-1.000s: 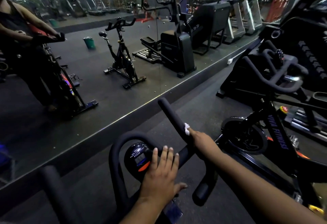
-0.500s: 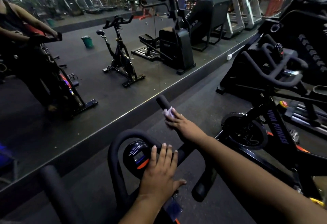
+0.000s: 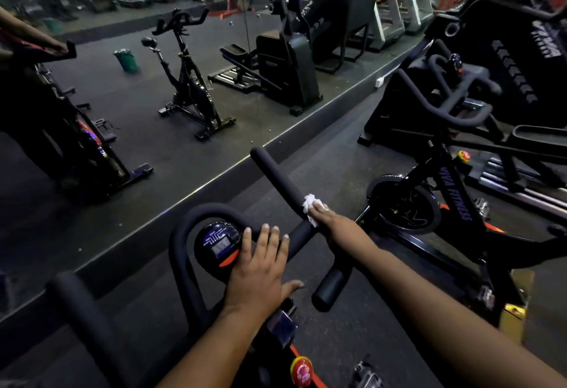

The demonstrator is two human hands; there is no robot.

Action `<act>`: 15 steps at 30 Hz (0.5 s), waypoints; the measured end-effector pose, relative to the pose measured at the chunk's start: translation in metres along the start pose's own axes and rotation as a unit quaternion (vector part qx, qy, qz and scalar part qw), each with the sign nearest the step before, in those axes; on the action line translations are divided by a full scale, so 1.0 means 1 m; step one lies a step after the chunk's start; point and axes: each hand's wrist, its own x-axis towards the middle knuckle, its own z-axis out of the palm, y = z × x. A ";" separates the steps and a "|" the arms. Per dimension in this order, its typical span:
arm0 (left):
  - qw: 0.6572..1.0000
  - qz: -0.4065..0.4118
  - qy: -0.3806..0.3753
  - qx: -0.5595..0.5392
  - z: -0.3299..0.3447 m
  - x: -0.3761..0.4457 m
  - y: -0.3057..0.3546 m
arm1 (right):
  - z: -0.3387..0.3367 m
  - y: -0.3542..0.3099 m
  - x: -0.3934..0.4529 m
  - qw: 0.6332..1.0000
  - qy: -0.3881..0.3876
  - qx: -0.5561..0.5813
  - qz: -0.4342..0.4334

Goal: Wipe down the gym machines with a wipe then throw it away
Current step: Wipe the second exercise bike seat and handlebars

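Observation:
A black spin bike fills the lower middle, with padded handlebars (image 3: 277, 179) and a round console (image 3: 219, 243). My right hand (image 3: 325, 217) wraps the right handlebar about halfway along its length and presses a crumpled white wipe (image 3: 310, 203) against the padding. My left hand (image 3: 259, 271) lies flat with fingers spread over the console's right edge and the bar's centre, holding nothing.
A wall mirror (image 3: 138, 105) stands straight ahead, reflecting bikes, a stepper and a green bin (image 3: 125, 61). A second spin bike (image 3: 441, 179) stands close on the right, with larger machines behind it. Dark rubber floor (image 3: 331, 154) lies between the bikes and the mirror.
My right hand slid the wipe up the right handlebar toward its tip, then came back down to the middle of the bar. My left hand stayed on the console.

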 end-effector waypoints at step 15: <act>0.999 0.016 0.035 0.014 -0.007 -0.011 0.001 | -0.017 -0.060 -0.133 0.998 0.019 0.053 0.025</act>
